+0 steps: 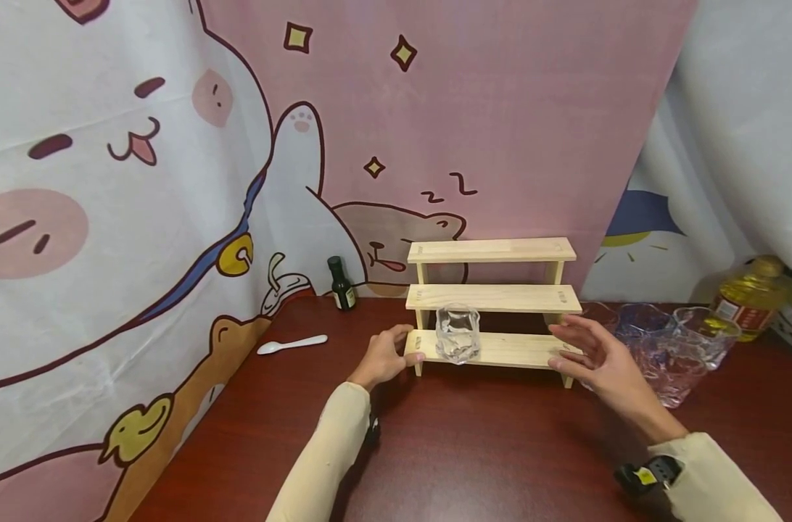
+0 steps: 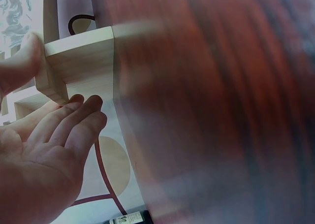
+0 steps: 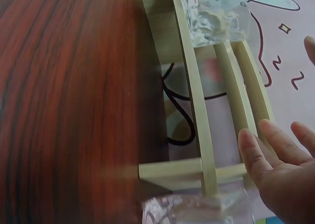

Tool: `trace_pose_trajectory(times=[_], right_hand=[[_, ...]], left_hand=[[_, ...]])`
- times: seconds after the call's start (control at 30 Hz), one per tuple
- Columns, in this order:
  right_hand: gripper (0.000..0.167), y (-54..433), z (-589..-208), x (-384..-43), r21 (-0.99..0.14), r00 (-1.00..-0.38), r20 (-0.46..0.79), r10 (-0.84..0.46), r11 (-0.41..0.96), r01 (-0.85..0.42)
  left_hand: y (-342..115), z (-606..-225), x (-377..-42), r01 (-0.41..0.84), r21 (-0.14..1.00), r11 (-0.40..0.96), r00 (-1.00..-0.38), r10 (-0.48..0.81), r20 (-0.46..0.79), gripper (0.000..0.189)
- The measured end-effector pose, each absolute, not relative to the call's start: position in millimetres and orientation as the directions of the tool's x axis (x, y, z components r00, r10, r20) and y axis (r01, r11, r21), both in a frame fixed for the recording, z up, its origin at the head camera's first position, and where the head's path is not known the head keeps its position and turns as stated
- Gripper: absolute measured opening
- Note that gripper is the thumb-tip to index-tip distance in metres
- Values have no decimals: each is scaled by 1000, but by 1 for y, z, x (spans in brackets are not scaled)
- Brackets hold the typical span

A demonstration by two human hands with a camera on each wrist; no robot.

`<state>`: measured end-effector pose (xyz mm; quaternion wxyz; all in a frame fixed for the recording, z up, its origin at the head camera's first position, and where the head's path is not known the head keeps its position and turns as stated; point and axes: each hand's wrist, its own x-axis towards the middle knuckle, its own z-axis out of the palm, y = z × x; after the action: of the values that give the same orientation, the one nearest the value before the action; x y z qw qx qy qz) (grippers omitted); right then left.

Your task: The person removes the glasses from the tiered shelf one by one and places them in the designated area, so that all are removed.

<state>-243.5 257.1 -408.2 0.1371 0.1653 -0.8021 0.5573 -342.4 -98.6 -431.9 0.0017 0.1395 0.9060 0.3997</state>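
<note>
A pale wooden three-tier stand (image 1: 494, 297) stands on the dark red table, its steps rising toward the back. On its lowest board, left of the middle, sits a clear wavy glass (image 1: 458, 333). My left hand (image 1: 386, 355) grips the left end of that board; the left wrist view shows the thumb (image 2: 29, 56) on one side and fingertips at the opposite corner. Beside the board's right end is my right hand (image 1: 601, 362), fingers spread and loosely bent, holding nothing. Whether the right fingertips touch the wood is hard to tell.
Several clear and tinted glasses (image 1: 673, 355) cluster to the right of the stand, close to my right hand. Behind them stands a bottle of yellow oil (image 1: 751, 297). On the left are a small dark bottle (image 1: 341, 284) and a white spoon (image 1: 293, 344). A printed cloth (image 1: 533, 109) hangs behind.
</note>
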Motion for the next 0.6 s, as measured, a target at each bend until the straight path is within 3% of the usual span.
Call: trace_pose_trajectory(times=[0.6], right_hand=[[67, 232, -413, -255, -886, -914, 368, -174, 235, -401]], left_hand=[[-99, -431, -343, 254, 718, 648, -960, 258, 108, 63]])
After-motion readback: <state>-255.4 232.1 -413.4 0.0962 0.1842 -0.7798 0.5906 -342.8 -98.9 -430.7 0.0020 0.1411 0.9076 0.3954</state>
